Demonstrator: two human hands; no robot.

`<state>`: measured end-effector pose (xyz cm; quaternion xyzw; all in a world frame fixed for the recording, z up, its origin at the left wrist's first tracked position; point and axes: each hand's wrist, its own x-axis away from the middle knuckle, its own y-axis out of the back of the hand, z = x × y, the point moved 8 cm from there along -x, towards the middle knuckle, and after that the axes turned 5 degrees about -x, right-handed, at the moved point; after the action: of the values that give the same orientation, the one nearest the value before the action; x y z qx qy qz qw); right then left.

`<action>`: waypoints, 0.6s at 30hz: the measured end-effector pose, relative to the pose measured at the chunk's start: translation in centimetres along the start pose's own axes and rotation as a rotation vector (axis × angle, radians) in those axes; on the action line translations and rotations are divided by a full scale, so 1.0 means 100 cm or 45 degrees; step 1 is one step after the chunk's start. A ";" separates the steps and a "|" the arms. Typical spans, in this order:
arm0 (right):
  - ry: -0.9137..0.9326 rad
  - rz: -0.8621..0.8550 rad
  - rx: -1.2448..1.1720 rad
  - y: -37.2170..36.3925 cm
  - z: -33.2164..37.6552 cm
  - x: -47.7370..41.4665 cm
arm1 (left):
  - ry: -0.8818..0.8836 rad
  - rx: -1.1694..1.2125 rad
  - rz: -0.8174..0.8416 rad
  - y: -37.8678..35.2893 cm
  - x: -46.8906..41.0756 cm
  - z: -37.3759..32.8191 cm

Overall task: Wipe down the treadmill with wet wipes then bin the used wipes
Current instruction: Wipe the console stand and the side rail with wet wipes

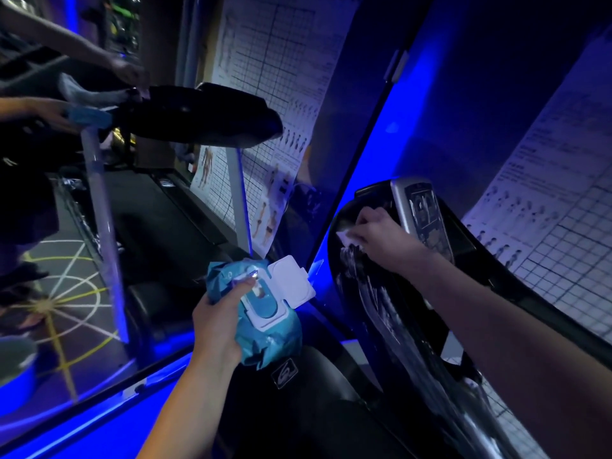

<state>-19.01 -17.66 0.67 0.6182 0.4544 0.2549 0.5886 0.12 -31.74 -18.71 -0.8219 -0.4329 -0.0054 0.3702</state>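
My left hand [217, 318] grips a teal pack of wet wipes [268, 339] from its left side, its white flip lid [291, 281] standing open. My right hand [381, 235] presses a white wet wipe [347, 239] against the black treadmill console housing [371, 293], just left of the silver-framed control panel [424, 213]. Wet streaks shine on the black surface below the hand. Most of the wipe is hidden under my fingers.
A mirror wall on the left reflects the treadmill, my arms and the pack. Exercise charts [275, 71] hang on the wall behind. Blue strip lights run along the mirror edge. The treadmill's lower black cover [284, 392] lies beneath the pack.
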 end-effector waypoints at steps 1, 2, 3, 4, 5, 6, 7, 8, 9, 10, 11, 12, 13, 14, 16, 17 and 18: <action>0.012 -0.009 0.040 -0.007 -0.003 0.003 | 0.001 -0.004 0.006 0.000 0.000 0.001; 0.057 -0.003 0.050 -0.011 -0.003 0.007 | 0.001 -0.009 0.006 0.000 0.000 0.002; 0.132 0.029 0.041 -0.014 0.002 0.013 | -0.001 -0.011 0.001 0.002 0.000 0.003; 0.232 0.081 0.033 -0.014 0.013 0.021 | -0.002 -0.010 -0.007 0.004 0.000 0.004; 0.339 0.185 0.052 -0.018 0.024 0.031 | -0.003 -0.007 -0.020 0.005 -0.001 0.005; 0.432 0.323 0.093 -0.024 0.037 0.041 | -0.003 -0.002 -0.037 0.007 -0.001 0.006; 0.471 0.458 0.162 -0.031 0.045 0.048 | -0.005 0.002 -0.050 0.008 -0.001 0.006; 0.456 0.555 0.248 -0.038 0.045 0.049 | -0.005 0.004 -0.059 0.009 -0.002 0.007; 0.407 0.579 0.302 -0.041 0.040 0.045 | -0.002 0.002 -0.061 0.010 -0.002 0.007; 0.355 0.549 0.279 -0.036 0.035 0.037 | 0.002 -0.002 -0.061 0.010 -0.001 0.007; 0.311 0.464 0.210 -0.026 0.029 0.027 | 0.002 -0.005 -0.058 0.009 -0.001 0.007; 0.245 0.355 0.134 -0.013 0.021 0.017 | -0.001 -0.008 -0.057 0.009 0.000 0.007; 0.170 0.241 0.064 0.001 0.012 0.008 | 0.000 -0.013 -0.057 0.009 0.000 0.007; 0.093 0.158 0.028 0.012 0.004 0.001 | 0.004 -0.020 -0.059 0.010 0.001 0.008; -0.031 0.073 -0.014 0.021 -0.010 -0.008 | 0.010 -0.030 -0.062 0.011 0.003 0.009; -0.064 0.051 -0.040 0.021 -0.012 -0.008 | 0.015 -0.032 -0.064 0.012 0.004 0.010; -0.065 0.049 -0.062 0.020 -0.008 -0.005 | 0.022 -0.037 -0.066 0.013 0.004 0.011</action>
<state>-19.44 -17.47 2.82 0.6187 0.4206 0.2614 0.6099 0.97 -31.20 -20.12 -0.8156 -0.4508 -0.0286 0.3616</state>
